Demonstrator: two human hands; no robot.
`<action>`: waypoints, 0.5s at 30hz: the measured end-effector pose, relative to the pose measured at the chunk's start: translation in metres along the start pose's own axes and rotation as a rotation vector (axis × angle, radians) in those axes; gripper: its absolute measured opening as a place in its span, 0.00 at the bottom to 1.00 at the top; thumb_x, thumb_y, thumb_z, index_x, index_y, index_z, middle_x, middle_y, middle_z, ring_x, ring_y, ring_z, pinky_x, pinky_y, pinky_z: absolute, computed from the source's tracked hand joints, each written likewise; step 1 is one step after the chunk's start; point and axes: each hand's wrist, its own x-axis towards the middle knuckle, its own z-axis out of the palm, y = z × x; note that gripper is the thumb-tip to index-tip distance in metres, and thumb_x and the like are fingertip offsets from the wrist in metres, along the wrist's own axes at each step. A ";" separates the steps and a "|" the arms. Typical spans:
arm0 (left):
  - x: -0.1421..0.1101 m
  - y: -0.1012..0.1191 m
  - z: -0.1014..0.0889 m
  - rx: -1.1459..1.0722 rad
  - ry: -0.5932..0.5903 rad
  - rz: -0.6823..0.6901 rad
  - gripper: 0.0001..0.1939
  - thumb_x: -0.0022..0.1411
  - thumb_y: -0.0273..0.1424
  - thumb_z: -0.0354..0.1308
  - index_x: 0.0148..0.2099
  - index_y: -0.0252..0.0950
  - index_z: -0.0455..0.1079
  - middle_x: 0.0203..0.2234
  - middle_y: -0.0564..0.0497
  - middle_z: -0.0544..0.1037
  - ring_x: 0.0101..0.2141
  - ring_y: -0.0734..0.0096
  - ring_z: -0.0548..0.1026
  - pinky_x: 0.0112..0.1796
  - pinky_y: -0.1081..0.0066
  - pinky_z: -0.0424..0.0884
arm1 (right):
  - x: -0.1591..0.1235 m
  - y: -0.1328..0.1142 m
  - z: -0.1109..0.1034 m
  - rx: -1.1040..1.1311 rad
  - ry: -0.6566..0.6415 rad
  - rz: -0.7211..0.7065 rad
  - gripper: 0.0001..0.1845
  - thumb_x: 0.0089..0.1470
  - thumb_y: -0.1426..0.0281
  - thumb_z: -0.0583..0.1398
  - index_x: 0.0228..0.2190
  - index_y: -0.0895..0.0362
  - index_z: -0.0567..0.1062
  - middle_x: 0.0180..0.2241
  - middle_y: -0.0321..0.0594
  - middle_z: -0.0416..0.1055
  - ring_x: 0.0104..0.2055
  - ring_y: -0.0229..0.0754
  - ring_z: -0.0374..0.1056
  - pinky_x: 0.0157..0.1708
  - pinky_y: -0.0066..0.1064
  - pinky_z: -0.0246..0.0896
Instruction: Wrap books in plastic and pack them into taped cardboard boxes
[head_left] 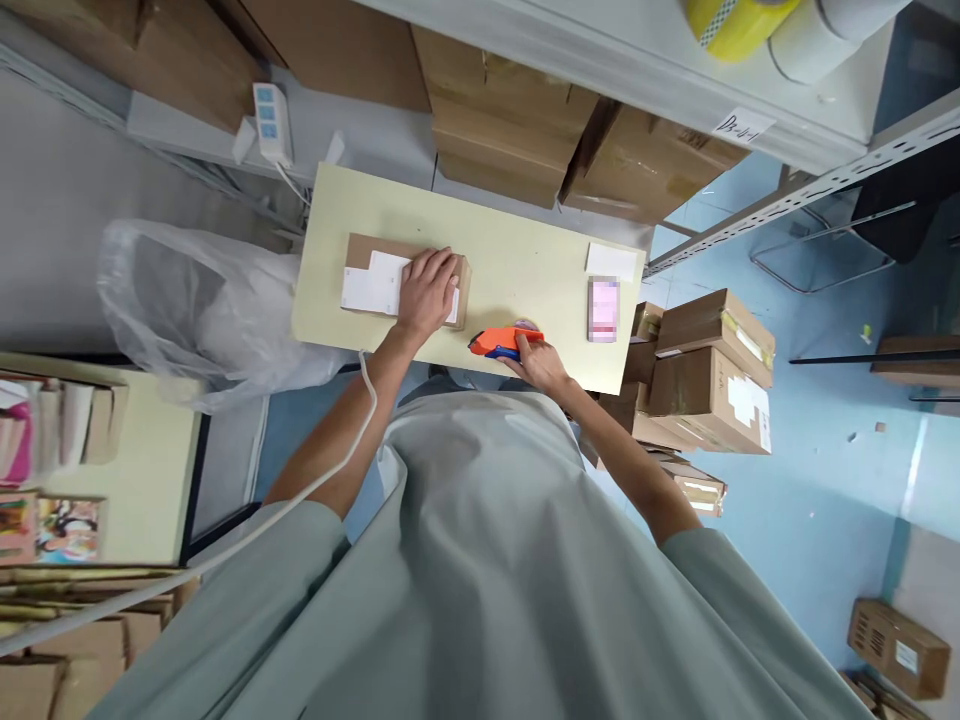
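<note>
A small brown cardboard box (360, 247) with a white label (373, 285) lies on the left half of the pale yellow table (517, 255). My left hand (427, 288) rests on top of it towards its right end, fingers stretched out and covering part of the label. To the right of the box, near the table's front edge, my right hand (541, 364) is closed around an orange and blue tape gun (499, 341). Its head points left at the box, with a small gap between them. Part of a tape roll shows behind the orange body.
A phone (604, 310) and white paper (611, 262) lie at the table's right end. Cartons (709, 395) are stacked on the floor to the right. A plastic bag (217, 300) hangs left. A white cable (352, 445) crosses above my left arm. Boxes (517, 120) line the back.
</note>
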 end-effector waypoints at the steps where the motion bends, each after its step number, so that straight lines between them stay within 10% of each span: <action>1: 0.001 -0.001 0.001 0.003 0.007 0.006 0.33 0.82 0.47 0.37 0.76 0.39 0.66 0.75 0.40 0.67 0.76 0.48 0.60 0.75 0.45 0.52 | 0.005 0.002 -0.001 -0.019 -0.005 -0.030 0.40 0.77 0.42 0.45 0.66 0.65 0.59 0.52 0.68 0.80 0.54 0.64 0.80 0.52 0.50 0.77; 15: 0.004 -0.018 0.013 -0.067 0.082 0.075 0.30 0.80 0.46 0.42 0.74 0.42 0.68 0.74 0.41 0.69 0.75 0.44 0.60 0.75 0.42 0.51 | 0.046 0.016 0.011 -0.195 -0.042 -0.238 0.37 0.80 0.50 0.47 0.67 0.71 0.59 0.58 0.72 0.78 0.63 0.65 0.76 0.64 0.54 0.66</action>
